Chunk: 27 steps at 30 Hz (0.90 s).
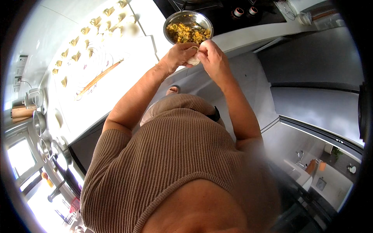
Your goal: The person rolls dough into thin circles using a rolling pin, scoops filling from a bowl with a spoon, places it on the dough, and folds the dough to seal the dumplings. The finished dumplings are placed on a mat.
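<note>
A round of pale dough is held between my two hands, just in front of a steel bowl. My left hand cups it from the left side, while the fingertips of my right hand pinch its edge. What lies inside the dough cannot be made out. Chopped yellow and green filling fills much of the bowl, and a spoon rests in it. On the white counter to the left, several folded dumplings stand in rows.
A wooden rolling pin lies on a marked mat near the dumplings. Beyond the bowl is a black cooktop with control knobs. Steel bowls and a glass jug stand at the far left. A dark cabinet front is on the right.
</note>
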Each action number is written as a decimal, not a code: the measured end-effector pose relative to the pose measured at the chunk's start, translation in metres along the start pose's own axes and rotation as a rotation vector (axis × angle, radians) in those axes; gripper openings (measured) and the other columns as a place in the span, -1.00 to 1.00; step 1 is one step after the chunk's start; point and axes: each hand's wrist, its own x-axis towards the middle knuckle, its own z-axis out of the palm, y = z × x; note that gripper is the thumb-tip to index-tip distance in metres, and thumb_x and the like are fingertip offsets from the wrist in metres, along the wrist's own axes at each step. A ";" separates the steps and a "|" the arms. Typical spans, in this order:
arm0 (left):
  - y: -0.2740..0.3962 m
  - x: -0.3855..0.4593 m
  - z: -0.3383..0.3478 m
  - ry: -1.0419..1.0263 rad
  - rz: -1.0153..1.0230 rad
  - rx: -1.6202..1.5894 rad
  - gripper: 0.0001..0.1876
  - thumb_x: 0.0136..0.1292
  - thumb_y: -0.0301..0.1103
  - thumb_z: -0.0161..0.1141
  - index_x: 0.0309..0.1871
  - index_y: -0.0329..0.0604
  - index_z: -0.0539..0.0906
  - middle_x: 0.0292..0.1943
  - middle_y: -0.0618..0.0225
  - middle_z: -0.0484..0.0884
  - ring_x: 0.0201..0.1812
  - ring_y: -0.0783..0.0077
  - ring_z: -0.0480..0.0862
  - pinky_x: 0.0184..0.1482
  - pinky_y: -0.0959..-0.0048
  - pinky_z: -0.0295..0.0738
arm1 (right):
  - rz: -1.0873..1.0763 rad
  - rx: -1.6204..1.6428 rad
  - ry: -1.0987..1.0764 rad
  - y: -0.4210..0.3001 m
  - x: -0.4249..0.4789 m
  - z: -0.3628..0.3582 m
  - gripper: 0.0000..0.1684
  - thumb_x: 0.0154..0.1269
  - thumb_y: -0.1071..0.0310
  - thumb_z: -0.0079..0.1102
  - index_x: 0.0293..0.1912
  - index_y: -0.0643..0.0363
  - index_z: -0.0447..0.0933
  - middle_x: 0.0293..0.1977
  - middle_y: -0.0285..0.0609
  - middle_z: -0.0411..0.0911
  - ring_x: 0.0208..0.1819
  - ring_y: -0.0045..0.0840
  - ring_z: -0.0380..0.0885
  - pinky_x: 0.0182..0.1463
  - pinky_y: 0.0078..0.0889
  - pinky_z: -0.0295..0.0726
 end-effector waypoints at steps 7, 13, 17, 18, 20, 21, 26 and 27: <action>0.000 -0.001 -0.001 0.029 0.056 -0.018 -0.54 0.26 -0.13 0.08 0.14 -0.19 0.47 -0.18 0.33 0.58 -0.23 0.54 0.54 -0.23 0.55 0.52 | 0.115 0.049 -0.018 0.000 -0.001 0.000 -0.82 0.13 0.40 0.14 -0.36 0.23 0.33 -0.39 -0.06 0.47 -0.35 -0.17 0.52 -0.29 -0.15 0.48; 0.001 -0.005 0.002 0.047 0.061 0.044 -0.55 0.25 -0.15 0.09 0.14 -0.19 0.49 -0.23 0.34 0.59 -0.28 0.54 0.53 -0.25 0.55 0.49 | 0.061 -0.051 -0.054 -0.002 -0.006 0.001 -0.82 0.15 0.39 0.13 -0.36 0.24 0.33 -0.37 -0.08 0.48 -0.33 -0.19 0.53 -0.29 -0.16 0.49; 0.002 -0.004 -0.001 0.014 0.043 0.141 -0.55 0.24 -0.16 0.09 0.14 -0.20 0.49 -0.23 0.36 0.59 -0.29 0.54 0.54 -0.27 0.56 0.48 | 0.178 0.104 -0.043 -0.005 -0.007 -0.001 -0.82 0.15 0.37 0.14 -0.34 0.23 0.35 -0.34 -0.07 0.51 -0.29 -0.21 0.54 -0.29 -0.17 0.49; 0.002 -0.003 -0.002 0.002 0.038 0.147 -0.55 0.24 -0.16 0.09 0.13 -0.20 0.49 -0.24 0.36 0.60 -0.29 0.55 0.54 -0.28 0.57 0.48 | 0.158 0.084 -0.058 -0.005 -0.006 -0.001 -0.82 0.15 0.37 0.15 -0.33 0.23 0.35 -0.35 -0.07 0.52 -0.29 -0.21 0.55 -0.29 -0.17 0.50; 0.002 -0.002 -0.003 -0.023 0.027 0.160 -0.56 0.24 -0.16 0.10 0.12 -0.21 0.50 -0.24 0.37 0.60 -0.29 0.56 0.54 -0.29 0.58 0.49 | 0.117 0.044 -0.086 -0.003 -0.006 -0.001 -0.81 0.15 0.36 0.15 -0.32 0.23 0.36 -0.36 -0.07 0.54 -0.29 -0.21 0.56 -0.27 -0.18 0.51; 0.002 -0.002 -0.003 -0.025 0.015 0.148 -0.57 0.24 -0.16 0.10 0.11 -0.21 0.51 -0.25 0.37 0.60 -0.29 0.57 0.54 -0.30 0.59 0.49 | 0.109 0.004 -0.116 -0.003 -0.006 -0.002 -0.81 0.15 0.35 0.15 -0.31 0.23 0.37 -0.37 -0.07 0.54 -0.30 -0.21 0.56 -0.26 -0.18 0.52; 0.005 -0.005 -0.001 -0.059 -0.016 0.113 -0.59 0.22 -0.18 0.11 0.07 -0.22 0.53 -0.27 0.37 0.60 -0.30 0.60 0.54 -0.35 0.64 0.49 | 0.068 -0.114 -0.200 -0.006 -0.007 -0.008 -0.81 0.18 0.34 0.13 -0.30 0.23 0.36 -0.39 -0.07 0.55 -0.33 -0.19 0.57 -0.25 -0.17 0.53; 0.007 -0.005 -0.002 -0.066 -0.021 0.158 -0.59 0.20 -0.15 0.11 0.05 -0.19 0.55 -0.26 0.35 0.61 -0.27 0.56 0.55 -0.33 0.61 0.50 | 0.085 -0.056 -0.183 -0.007 -0.007 -0.008 -0.81 0.19 0.34 0.13 -0.31 0.23 0.36 -0.39 -0.06 0.55 -0.34 -0.19 0.57 -0.26 -0.16 0.52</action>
